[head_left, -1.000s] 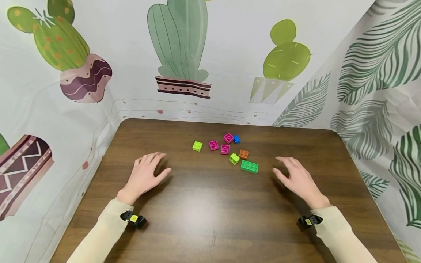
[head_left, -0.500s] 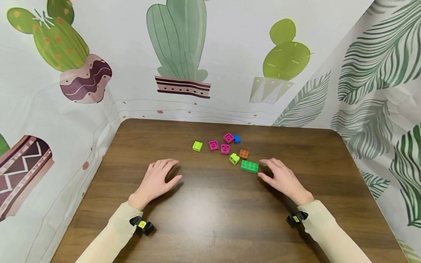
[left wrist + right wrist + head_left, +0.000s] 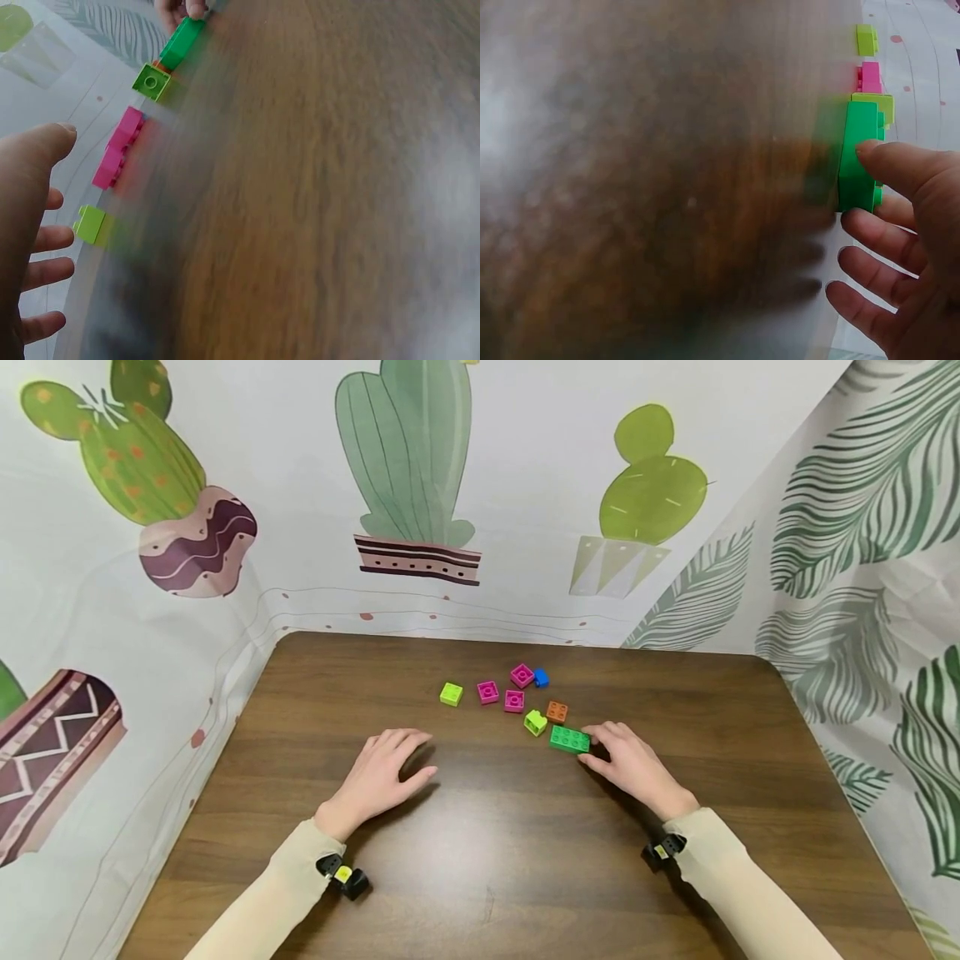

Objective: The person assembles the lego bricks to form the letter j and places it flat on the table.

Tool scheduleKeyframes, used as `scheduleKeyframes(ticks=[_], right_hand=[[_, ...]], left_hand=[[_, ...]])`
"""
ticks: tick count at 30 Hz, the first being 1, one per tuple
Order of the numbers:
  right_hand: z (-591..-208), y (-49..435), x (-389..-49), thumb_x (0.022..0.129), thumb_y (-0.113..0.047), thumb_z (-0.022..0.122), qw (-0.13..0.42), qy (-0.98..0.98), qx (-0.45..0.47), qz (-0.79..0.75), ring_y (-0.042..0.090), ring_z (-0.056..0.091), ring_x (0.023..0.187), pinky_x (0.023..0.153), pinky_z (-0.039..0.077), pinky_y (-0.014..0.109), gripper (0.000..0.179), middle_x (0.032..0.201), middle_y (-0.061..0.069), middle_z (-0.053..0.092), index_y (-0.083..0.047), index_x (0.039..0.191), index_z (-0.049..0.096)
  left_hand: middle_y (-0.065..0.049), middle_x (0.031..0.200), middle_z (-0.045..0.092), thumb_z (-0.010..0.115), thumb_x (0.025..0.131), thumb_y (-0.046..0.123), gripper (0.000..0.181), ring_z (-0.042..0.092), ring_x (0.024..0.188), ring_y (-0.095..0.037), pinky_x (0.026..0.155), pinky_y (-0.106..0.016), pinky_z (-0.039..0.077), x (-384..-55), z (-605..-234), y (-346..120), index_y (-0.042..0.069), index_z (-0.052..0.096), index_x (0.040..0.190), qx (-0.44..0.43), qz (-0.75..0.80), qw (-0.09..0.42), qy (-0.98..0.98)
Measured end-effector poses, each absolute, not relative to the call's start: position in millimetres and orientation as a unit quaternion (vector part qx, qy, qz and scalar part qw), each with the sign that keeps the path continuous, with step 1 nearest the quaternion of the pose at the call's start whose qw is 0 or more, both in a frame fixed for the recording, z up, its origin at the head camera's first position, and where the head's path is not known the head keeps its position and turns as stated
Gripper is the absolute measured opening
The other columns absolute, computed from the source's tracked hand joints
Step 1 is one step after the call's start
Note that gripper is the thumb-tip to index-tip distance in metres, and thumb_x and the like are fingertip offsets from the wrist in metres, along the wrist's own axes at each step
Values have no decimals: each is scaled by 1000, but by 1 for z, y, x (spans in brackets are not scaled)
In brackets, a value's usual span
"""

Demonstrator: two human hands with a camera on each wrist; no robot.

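In the head view, my right hand (image 3: 632, 767) is at the right end of a green toy building brick (image 3: 570, 739) on the table. The right wrist view shows the thumb (image 3: 881, 154) against the long side of that brick and the index finger passing behind it, so the hand pinches its end. The other fingers are spread below. My left hand (image 3: 380, 777) hovers low over the table at left, thumb apart from relaxed fingers, holding nothing. The nearest piece to it is a lime brick (image 3: 451, 694), farther back.
Beyond the green brick lie an orange brick (image 3: 557, 712) and a lime brick with a rounded top (image 3: 535, 722). Several magenta bricks (image 3: 513, 701) and a small blue brick (image 3: 541, 677) sit behind. A printed cloth (image 3: 525, 593) borders the wooden table (image 3: 465, 877).
My right hand has moved left to the green brick and taken its right end between thumb and finger. My left hand has drifted right and slightly toward me. The bricks stay in place.
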State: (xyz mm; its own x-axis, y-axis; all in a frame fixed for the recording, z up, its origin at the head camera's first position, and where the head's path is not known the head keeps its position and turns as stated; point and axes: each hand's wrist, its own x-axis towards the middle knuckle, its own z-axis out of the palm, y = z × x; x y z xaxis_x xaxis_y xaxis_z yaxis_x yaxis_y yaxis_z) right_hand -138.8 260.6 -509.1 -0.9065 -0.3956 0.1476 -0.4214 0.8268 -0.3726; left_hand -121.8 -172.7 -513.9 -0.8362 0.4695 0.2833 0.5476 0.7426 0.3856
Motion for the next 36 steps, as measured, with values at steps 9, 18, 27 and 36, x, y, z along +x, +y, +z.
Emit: scheduleKeyframes(ticks=[9, 18, 27, 36], right_hand=[[-509, 256, -141, 90, -17, 83, 20, -952, 221, 211, 27, 61, 97, 82, 55, 47, 35, 103, 7, 69, -2, 120, 70], [-503, 239, -132, 92, -17, 82, 1, -945, 248, 213, 24, 59, 98, 85, 54, 46, 35, 104, 5, 68, -3, 121, 70], [-498, 213, -125, 91, -19, 83, -14, -937, 278, 210, 21, 59, 98, 84, 54, 42, 34, 103, 3, 68, -5, 120, 71], [-496, 188, -120, 92, -22, 81, -24, -926, 320, 201, 19, 60, 98, 85, 54, 38, 34, 111, 4, 71, -6, 120, 72]], left_hand=[[-5, 132, 66, 69, 98, 47, 50, 60, 120, -28, 93, -49, 47, -123, -518, -157, 15, 66, 137, -288, -233, 68, -926], [-4, 129, 67, 72, 96, 44, 49, 62, 118, -27, 89, -48, 48, -123, -521, -145, 14, 67, 135, -313, -227, 78, -919], [-2, 127, 68, 76, 94, 45, 53, 62, 117, -24, 90, -46, 50, -122, -524, -129, 15, 66, 137, -330, -226, 56, -915], [-2, 125, 68, 77, 93, 46, 53, 61, 114, -23, 91, -43, 51, -121, -522, -111, 15, 66, 135, -358, -217, 43, -907]])
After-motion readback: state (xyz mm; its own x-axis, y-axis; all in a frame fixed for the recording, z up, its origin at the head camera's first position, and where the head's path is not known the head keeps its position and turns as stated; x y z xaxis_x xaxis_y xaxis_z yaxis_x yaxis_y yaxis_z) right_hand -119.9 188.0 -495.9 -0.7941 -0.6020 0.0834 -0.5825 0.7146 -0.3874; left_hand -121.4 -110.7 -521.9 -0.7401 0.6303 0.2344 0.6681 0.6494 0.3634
